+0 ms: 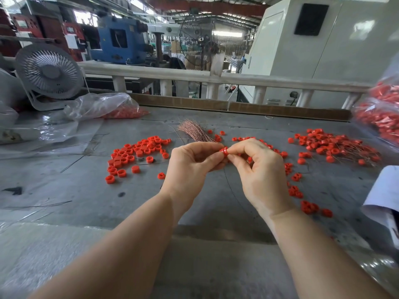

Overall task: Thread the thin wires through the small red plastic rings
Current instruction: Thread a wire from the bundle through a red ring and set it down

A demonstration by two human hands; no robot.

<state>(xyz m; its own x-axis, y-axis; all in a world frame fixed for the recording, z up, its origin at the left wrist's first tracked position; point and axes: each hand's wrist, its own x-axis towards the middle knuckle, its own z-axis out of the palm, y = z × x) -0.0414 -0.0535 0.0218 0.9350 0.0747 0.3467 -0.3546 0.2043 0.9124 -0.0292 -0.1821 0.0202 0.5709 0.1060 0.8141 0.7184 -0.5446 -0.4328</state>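
Ring (224, 151), small, red, plastic, is pinched between both hands above the middle of the grey table (86, 186). It is held by the left hand (190, 167) with thumb and curled fingers from the left, and by the right hand (257, 169) with thumb and forefinger from the right; the fingertips of the two hands nearly meet on it. Whether a wire is already through it cannot be told. Bundle of thin copper wires (193, 131) is fanned out on the table just behind the left hand. Loose red rings (133, 156) are scattered to the left; more rings (295, 190) lie along the right, partly hidden by the right hand. Pile of rings with wires (332, 145) is seen far right. Plastic bags of red parts are placed at back left (103, 107) and at the right edge (382, 113). White desk fan (48, 72) stands at the back left corner.
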